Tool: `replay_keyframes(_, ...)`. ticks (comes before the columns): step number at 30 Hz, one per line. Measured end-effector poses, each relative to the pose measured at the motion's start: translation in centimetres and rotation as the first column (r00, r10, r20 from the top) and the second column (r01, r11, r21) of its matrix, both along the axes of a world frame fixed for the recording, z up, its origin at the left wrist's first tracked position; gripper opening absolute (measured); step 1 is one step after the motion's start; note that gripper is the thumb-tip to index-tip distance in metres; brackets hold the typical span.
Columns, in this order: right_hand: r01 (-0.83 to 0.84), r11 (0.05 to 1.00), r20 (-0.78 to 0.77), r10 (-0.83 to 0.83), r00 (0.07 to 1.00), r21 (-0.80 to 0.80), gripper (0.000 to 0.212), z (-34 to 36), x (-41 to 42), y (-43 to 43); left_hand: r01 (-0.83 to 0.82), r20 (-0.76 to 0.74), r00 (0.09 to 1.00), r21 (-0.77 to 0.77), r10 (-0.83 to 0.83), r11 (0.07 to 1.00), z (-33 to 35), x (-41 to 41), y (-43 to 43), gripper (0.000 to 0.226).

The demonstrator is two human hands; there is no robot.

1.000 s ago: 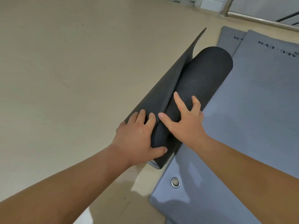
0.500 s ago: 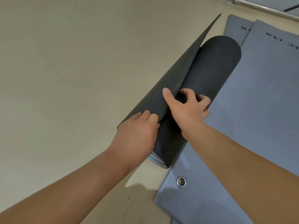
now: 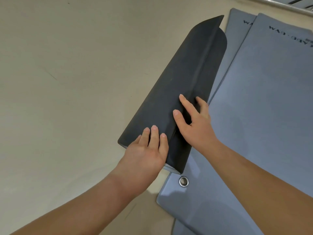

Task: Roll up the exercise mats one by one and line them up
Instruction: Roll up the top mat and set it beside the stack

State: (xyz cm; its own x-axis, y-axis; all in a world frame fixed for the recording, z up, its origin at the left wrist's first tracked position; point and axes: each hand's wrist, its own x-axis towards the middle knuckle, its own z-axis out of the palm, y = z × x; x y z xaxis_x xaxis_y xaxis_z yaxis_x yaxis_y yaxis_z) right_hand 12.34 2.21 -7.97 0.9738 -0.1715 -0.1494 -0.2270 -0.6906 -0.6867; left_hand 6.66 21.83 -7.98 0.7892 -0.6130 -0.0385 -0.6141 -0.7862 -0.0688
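Note:
A rolled exercise mat (image 3: 179, 85), black on its outer side, lies diagonally across the middle, its near end low and its far end toward the top right. Its last flap is folded over the roll. My left hand (image 3: 149, 150) presses flat on the near end of the flap with straight fingers. My right hand (image 3: 194, 122) rests on the roll's right side, fingers spread across the seam. Flat grey-blue mats (image 3: 264, 102) lie stacked under and to the right of the roll.
Beige floor (image 3: 67, 82) stretches out left of the roll. A metal eyelet (image 3: 183, 181) sits in the near corner of the top flat mat. Dark lettering (image 3: 288, 33) marks the flat mats' far end. A metal rail (image 3: 279, 4) runs along the top right.
The loose flap stood raised off the roll; now it lies closed over the roll. My right hand went from curled on the flap's edge to spread flat, and my left hand now presses the flap down.

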Motion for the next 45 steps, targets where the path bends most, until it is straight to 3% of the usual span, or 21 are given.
replay_keyframes(4, -0.027, 0.996, -0.077, 0.034, 0.996, 0.090, 0.064, 0.8, -0.1, 1.1, 0.059, 0.111, 0.992, -0.031, -0.055, 0.998, 0.2, 0.0, 0.4, 0.058)
replay_keyframes(8, -0.170, 0.977, -0.147, 0.151, 0.978, -0.131, 0.064, 4.2, 0.4, 4.5, -0.044, 0.038, 0.998, -0.276, 0.056, 0.960, 0.7, -0.2, 4.4, 0.056)
replay_keyframes(13, -0.463, 0.707, -0.252, 0.390, 0.886, -0.535, 0.069, 6.7, -2.0, 10.6, -0.213, -0.186, 0.973, -0.511, 0.134, 0.833, 0.7, -5.9, 11.0, 0.044)
replay_keyframes(16, -0.582, 0.521, -0.371, 0.457, 0.808, -0.625, 0.067, 7.2, -3.0, 15.8, -0.412, -0.338, 0.903, -0.496, 0.266, 0.764, -0.3, -9.6, 14.7, 0.046)
replay_keyframes(19, -0.647, 0.450, -0.376, 0.553, 0.743, -0.615, 0.058, 7.5, -2.7, 20.3, -0.607, -0.481, 0.783, -0.449, 0.395, 0.655, -0.6, -10.5, 17.9, 0.049)
replay_keyframes(21, -0.653, 0.480, -0.251, 0.659, 0.709, -0.586, 0.051, 7.0, -2.1, 22.0, -0.663, -0.511, 0.741, -0.458, 0.435, 0.592, 0.5, -10.3, 19.5, 0.058)
replay_keyframes(24, -0.717, 0.575, -0.047, 0.767, 0.640, -0.394, 0.036, 5.8, -0.4, 23.0, -0.677, -0.488, 0.735, -0.499, 0.470, 0.540, 3.0, -10.0, 19.2, 0.060)
replay_keyframes(26, -0.761, 0.610, 0.013, 0.782, 0.623, -0.223, 0.035, 5.6, 0.7, 23.4, -0.625, -0.420, 0.780, -0.512, 0.463, 0.589, 3.6, -10.2, 18.1, 0.069)
replay_keyframes(28, -0.750, 0.659, 0.063, 0.752, 0.656, -0.053, 0.038, 5.6, 0.8, 23.5, -0.644, -0.401, 0.765, -0.441, 0.504, 0.625, 3.0, -10.0, 17.4, 0.092)
replay_keyframes(30, -0.700, 0.709, 0.206, 0.700, 0.683, -0.088, 0.032, 4.9, -0.1, 23.0, -0.664, -0.368, 0.747, -0.376, 0.553, 0.647, 1.8, -9.6, 17.7, 0.111)
replay_keyframes(31, -0.636, 0.741, 0.243, 0.672, 0.700, -0.216, 0.029, 4.6, -0.8, 22.5, -0.673, -0.361, 0.740, -0.374, 0.568, 0.638, 1.5, -9.4, 18.0, 0.115)
replay_keyframes(33, -0.521, 0.742, 0.107, 0.611, 0.784, -0.422, 0.043, 4.0, -2.0, 21.1, -0.701, -0.400, 0.713, -0.398, 0.576, 0.591, 0.9, -9.0, 19.0, 0.118)
replay_keyframes(34, -0.521, 0.747, -0.028, 0.561, 0.827, -0.414, 0.053, 3.8, -2.3, 20.4, -0.710, -0.429, 0.704, -0.413, 0.566, 0.571, 0.7, -8.9, 19.4, 0.118)
replay_keyframes(36, -0.544, 0.813, -0.153, 0.522, 0.839, -0.209, 0.067, 3.2, -3.0, 19.4, -0.713, -0.461, 0.701, -0.428, 0.544, 0.555, 0.2, -8.9, 20.0, 0.121)
replay_keyframes(40, -0.508, 0.860, 0.033, 0.507, 0.861, 0.035, 0.076, 1.7, -4.2, 18.8, -0.770, -0.559, 0.638, -0.440, 0.530, 0.463, -0.2, -8.5, 21.7, 0.127)
replay_keyframes(45, -0.336, 0.861, -0.165, 0.422, 0.892, 0.383, 0.100, 1.0, -5.0, 19.0, -0.809, -0.643, 0.586, -0.501, 0.494, 0.307, -1.2, -8.6, 23.8, 0.112)
